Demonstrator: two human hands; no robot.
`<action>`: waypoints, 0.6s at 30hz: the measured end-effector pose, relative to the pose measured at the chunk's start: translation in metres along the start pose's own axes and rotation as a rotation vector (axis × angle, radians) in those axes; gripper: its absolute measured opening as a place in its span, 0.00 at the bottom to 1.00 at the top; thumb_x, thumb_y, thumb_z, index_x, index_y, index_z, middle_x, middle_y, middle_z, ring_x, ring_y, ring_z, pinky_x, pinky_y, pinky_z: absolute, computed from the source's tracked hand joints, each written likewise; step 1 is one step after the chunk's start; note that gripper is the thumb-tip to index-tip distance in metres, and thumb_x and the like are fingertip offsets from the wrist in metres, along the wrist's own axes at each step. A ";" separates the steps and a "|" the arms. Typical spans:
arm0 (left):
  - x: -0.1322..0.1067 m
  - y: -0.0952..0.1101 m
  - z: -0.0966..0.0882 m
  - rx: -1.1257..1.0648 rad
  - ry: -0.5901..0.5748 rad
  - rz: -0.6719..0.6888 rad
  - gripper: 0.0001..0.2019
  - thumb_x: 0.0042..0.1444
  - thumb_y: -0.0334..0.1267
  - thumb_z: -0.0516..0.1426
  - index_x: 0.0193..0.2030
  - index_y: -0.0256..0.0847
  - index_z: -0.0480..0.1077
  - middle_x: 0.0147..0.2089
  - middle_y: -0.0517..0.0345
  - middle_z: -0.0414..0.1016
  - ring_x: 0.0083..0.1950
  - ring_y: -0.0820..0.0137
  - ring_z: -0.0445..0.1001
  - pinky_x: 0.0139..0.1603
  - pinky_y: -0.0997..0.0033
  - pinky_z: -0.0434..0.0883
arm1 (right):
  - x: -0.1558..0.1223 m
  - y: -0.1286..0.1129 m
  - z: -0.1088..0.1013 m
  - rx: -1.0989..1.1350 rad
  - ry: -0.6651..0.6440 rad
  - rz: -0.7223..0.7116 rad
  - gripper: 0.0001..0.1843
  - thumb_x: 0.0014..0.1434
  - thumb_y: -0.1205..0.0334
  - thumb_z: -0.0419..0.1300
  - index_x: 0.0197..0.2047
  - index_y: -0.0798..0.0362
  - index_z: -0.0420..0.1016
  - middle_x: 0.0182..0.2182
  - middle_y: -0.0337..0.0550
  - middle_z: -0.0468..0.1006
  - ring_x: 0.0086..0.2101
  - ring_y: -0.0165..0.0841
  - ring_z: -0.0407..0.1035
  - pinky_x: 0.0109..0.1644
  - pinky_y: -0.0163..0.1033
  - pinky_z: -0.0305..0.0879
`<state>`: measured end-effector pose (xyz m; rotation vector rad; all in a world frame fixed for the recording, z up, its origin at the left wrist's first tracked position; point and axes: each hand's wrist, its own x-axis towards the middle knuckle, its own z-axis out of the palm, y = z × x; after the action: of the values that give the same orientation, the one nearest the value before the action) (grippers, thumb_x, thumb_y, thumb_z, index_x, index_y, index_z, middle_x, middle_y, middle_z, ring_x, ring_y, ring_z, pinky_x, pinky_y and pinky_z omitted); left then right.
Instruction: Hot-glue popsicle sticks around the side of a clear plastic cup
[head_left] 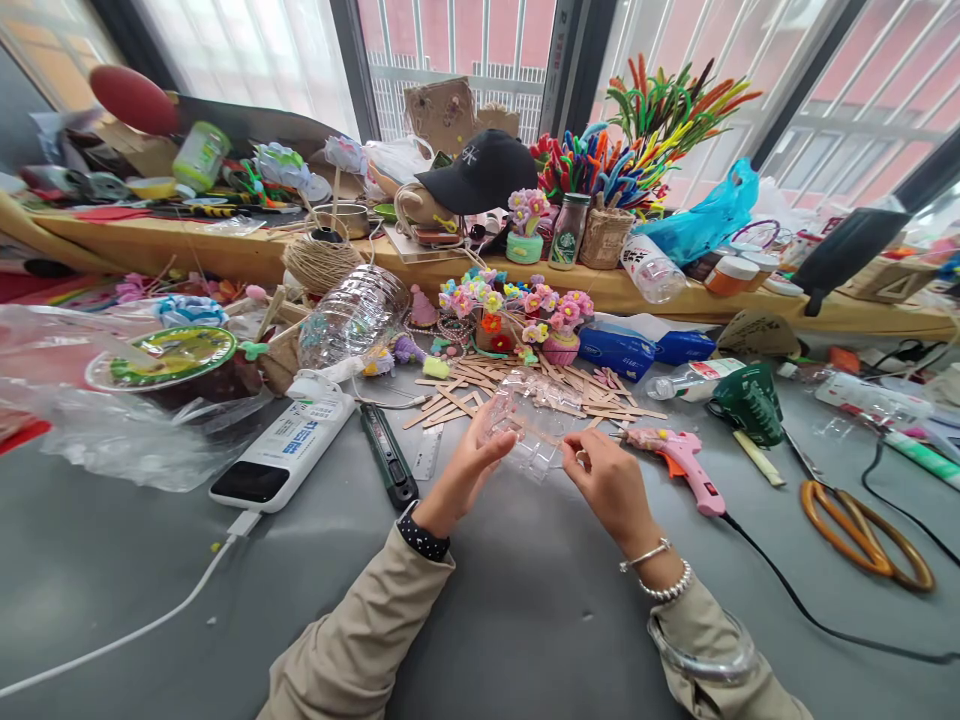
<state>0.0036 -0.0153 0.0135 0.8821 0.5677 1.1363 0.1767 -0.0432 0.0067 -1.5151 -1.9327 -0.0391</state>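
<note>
My left hand [474, 465] is curled around the side of a clear ribbed plastic bottle piece [536, 462], thumb toward me. My right hand [606, 482] is closed in a pinch at the right edge of that plastic. A thin tan strip, apparently a craft stick [541, 436], runs across the plastic to the right fingertips; its end is hidden by them. Behind the hands lies a spread pile of wooden craft sticks [465, 388]. A pink glue gun [679, 462] rests just right of my right hand, nozzle pointing left.
Left of my hands lie a dark green utility knife [388, 455], a short clear ruler [427, 452] and a white power bank [285, 445] with a cable. Orange-handled scissors [862, 535] are at the right. Flower crafts [517, 305] and a large clear bottle [356, 312] stand behind.
</note>
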 end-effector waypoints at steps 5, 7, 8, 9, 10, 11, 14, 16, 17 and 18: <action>-0.001 0.000 0.003 -0.099 -0.015 0.043 0.28 0.41 0.39 0.62 0.52 0.45 0.63 0.57 0.51 0.61 0.63 0.55 0.50 0.59 0.56 0.54 | 0.004 -0.003 -0.006 0.191 -0.001 0.194 0.10 0.54 0.60 0.51 0.28 0.55 0.70 0.21 0.38 0.69 0.21 0.26 0.59 0.27 0.32 0.54; -0.001 0.000 0.002 -0.126 -0.029 0.058 0.26 0.41 0.38 0.62 0.51 0.46 0.64 0.57 0.52 0.60 0.62 0.55 0.51 0.59 0.55 0.54 | 0.005 -0.002 -0.008 0.270 -0.026 0.294 0.11 0.52 0.57 0.53 0.27 0.55 0.71 0.17 0.36 0.66 0.19 0.25 0.55 0.25 0.33 0.52; -0.001 -0.001 0.002 -0.136 -0.038 0.064 0.26 0.41 0.38 0.62 0.51 0.46 0.64 0.57 0.53 0.60 0.62 0.55 0.52 0.59 0.55 0.54 | 0.006 -0.002 -0.009 0.324 -0.046 0.348 0.12 0.52 0.55 0.53 0.27 0.55 0.71 0.16 0.36 0.66 0.18 0.25 0.54 0.24 0.33 0.51; 0.000 -0.001 0.001 -0.143 -0.050 0.068 0.26 0.41 0.39 0.62 0.51 0.46 0.64 0.57 0.53 0.61 0.61 0.55 0.53 0.59 0.54 0.54 | 0.006 -0.002 -0.009 0.390 -0.065 0.401 0.13 0.51 0.54 0.54 0.27 0.55 0.71 0.16 0.36 0.66 0.18 0.25 0.54 0.24 0.33 0.51; 0.000 -0.002 0.001 -0.148 -0.063 0.072 0.27 0.41 0.39 0.62 0.51 0.46 0.64 0.57 0.53 0.61 0.61 0.55 0.54 0.59 0.54 0.53 | 0.007 -0.001 -0.009 0.469 -0.084 0.455 0.14 0.50 0.53 0.54 0.28 0.55 0.71 0.17 0.36 0.67 0.18 0.24 0.53 0.23 0.33 0.50; 0.001 -0.002 0.000 -0.152 -0.078 0.074 0.27 0.41 0.40 0.62 0.51 0.46 0.64 0.56 0.53 0.62 0.60 0.56 0.55 0.59 0.54 0.53 | 0.008 -0.001 -0.009 0.559 -0.103 0.510 0.14 0.49 0.52 0.55 0.28 0.56 0.71 0.17 0.36 0.68 0.18 0.24 0.53 0.22 0.33 0.49; 0.002 -0.004 -0.003 -0.158 -0.124 0.083 0.27 0.42 0.41 0.62 0.52 0.47 0.63 0.55 0.53 0.63 0.59 0.56 0.57 0.59 0.54 0.53 | 0.010 0.001 -0.011 0.827 -0.165 0.662 0.15 0.45 0.52 0.58 0.27 0.57 0.70 0.19 0.36 0.69 0.16 0.21 0.49 0.19 0.32 0.43; 0.002 -0.004 -0.004 -0.152 -0.154 0.083 0.28 0.42 0.41 0.61 0.53 0.47 0.63 0.56 0.53 0.63 0.60 0.56 0.57 0.60 0.54 0.52 | 0.012 0.002 -0.013 0.947 -0.220 0.728 0.13 0.43 0.54 0.59 0.26 0.57 0.69 0.16 0.34 0.66 0.14 0.19 0.45 0.19 0.32 0.39; 0.002 -0.004 -0.005 -0.149 -0.167 0.081 0.28 0.43 0.41 0.61 0.53 0.47 0.62 0.57 0.53 0.62 0.60 0.56 0.56 0.60 0.54 0.52 | 0.013 0.003 -0.015 0.990 -0.250 0.747 0.12 0.43 0.55 0.59 0.25 0.57 0.69 0.14 0.32 0.64 0.14 0.18 0.44 0.19 0.32 0.38; 0.001 -0.003 -0.005 -0.147 -0.179 0.078 0.28 0.43 0.42 0.61 0.54 0.46 0.62 0.57 0.53 0.61 0.60 0.56 0.55 0.60 0.54 0.52 | 0.013 0.004 -0.016 1.025 -0.281 0.758 0.11 0.43 0.56 0.59 0.24 0.57 0.69 0.12 0.30 0.62 0.13 0.18 0.43 0.19 0.32 0.36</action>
<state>0.0020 -0.0131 0.0083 0.8736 0.3011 1.1409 0.1865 -0.0375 0.0248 -1.3946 -1.0743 1.3234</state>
